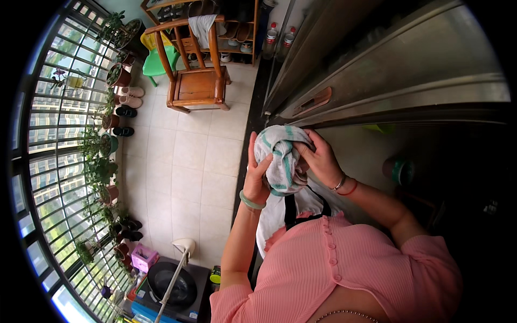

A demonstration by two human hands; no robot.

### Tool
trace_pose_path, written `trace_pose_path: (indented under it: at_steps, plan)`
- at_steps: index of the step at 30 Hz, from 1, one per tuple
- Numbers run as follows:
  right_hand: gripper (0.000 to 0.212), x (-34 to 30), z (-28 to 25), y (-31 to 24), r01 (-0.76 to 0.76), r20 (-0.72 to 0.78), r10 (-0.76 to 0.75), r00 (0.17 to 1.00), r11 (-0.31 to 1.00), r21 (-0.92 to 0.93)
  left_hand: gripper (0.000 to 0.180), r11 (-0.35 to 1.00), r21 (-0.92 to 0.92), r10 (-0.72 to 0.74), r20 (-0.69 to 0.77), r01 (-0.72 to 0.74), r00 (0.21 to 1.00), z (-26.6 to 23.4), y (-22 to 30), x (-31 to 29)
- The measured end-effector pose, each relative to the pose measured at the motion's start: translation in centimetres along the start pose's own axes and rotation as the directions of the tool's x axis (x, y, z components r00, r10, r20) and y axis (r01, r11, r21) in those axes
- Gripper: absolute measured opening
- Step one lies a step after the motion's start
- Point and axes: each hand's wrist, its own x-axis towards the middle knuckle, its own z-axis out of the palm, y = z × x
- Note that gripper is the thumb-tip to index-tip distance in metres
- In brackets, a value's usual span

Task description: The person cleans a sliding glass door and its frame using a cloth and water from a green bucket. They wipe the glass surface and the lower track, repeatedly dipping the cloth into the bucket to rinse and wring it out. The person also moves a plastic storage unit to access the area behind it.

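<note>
**Striped cloth (285, 142) bunched between left hand (256, 180) and right hand (323, 164)**

Pale tiled floor (188, 145) spreads out left of the left hand. A metal-framed door (398, 64) stands beyond and to the right of the right hand. Well beyond the left hand, and to its left, is a brown wooden chair (196, 89). The cloth sits between the two hands, in front of the pink top (307, 258); the bundle is nearly round, its slightly longer axis pointing away from the wearer. It is white with green stripes, crumpled, folds curling over its middle. Both hands hold it, each thumb laid over the near face. A pale green bangle (252, 201) circles the left wrist; a thin red band (350, 188), the right.
</note>
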Motion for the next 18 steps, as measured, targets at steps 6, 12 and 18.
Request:
trace_pose_path:
  at_steps: [6,12,18]
  plan:
    - [0.018,-0.1,-0.1,-2.5,0.255,-0.007,-0.29,0.957,0.851,-0.46,0.072,0.858,0.405,0.313,0.076,-0.316,0.947,-0.4,1.6,1.8]
    - [0.032,-0.2,7.2,-4.0,0.273,0.0,-0.39,0.921,0.644,-0.715,0.058,0.981,-0.022,-0.188,0.12,0.192,0.975,-0.4,5.8,1.2]
    - [0.024,0.2,14.7,-6.4,0.326,0.088,-0.405,0.91,0.567,-0.756,0.057,0.913,0.253,-0.359,0.124,0.32,0.925,-3.6,11.1,3.4]
